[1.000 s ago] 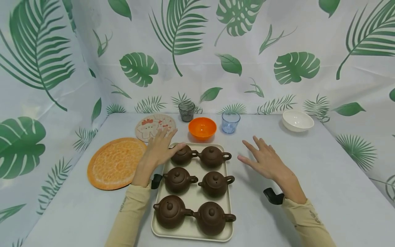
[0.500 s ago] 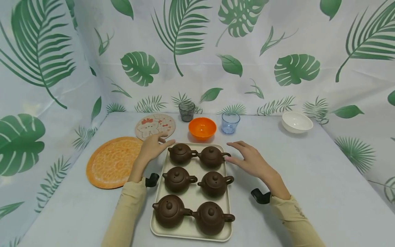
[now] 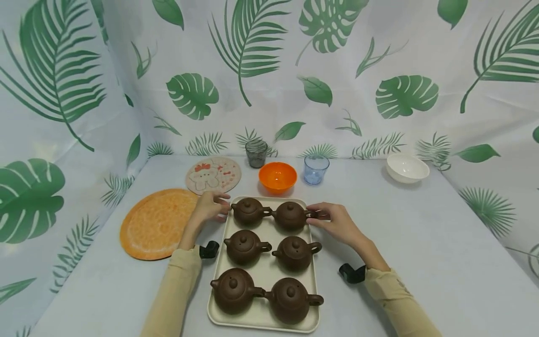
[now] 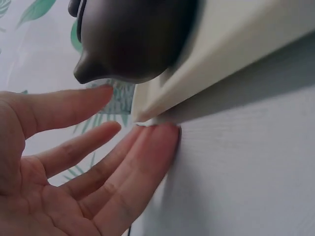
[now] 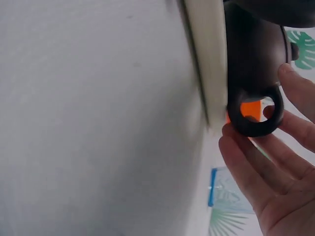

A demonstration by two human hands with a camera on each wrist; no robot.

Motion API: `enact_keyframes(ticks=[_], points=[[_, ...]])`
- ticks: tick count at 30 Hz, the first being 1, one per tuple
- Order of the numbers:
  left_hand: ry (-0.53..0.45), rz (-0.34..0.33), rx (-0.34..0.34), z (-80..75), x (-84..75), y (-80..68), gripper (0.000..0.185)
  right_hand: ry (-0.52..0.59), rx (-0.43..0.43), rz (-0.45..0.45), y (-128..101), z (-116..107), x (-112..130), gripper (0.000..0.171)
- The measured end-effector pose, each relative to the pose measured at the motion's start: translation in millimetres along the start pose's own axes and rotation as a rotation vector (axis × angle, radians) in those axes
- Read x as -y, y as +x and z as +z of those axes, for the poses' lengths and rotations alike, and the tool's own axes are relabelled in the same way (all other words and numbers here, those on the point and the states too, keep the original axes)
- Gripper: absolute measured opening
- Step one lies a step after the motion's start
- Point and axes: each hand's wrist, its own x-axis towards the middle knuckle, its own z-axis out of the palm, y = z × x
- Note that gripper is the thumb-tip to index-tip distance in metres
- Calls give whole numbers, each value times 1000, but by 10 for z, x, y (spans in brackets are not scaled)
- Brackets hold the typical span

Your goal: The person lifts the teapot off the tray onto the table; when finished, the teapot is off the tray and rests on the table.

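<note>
A cream tray (image 3: 312, 262) carrying six brown teapots sits at the middle of the table, and both hands are at its far corners — the step looks like taking hold of it, so lifting next would call for a level, even raise. The left hand (image 3: 209, 209) lies open, fingers (image 4: 147, 152) straight and slipped against the tray's left edge. The right hand (image 3: 337, 223) lies loosely open at the right edge, fingertips (image 5: 235, 142) touching the handle (image 5: 256, 114) of the far-right teapot (image 3: 290, 215).
</note>
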Motion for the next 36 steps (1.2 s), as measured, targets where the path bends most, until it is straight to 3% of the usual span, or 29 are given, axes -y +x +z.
enact_keyframes(ticks=[5,14,21,36], points=[[-36,-29,9,52,74,28,45,11,21,14,13,16,-47,30],[-71,-37,6,81,91,34,44,-52,-36,19,52,17,-43,20],[-80,-37,24,63,111,48,44,-25,-61,68,106,19,-39,16],[-89,-58,57,31,100,17,48,-15,-73,55,117,-25,-91,14]])
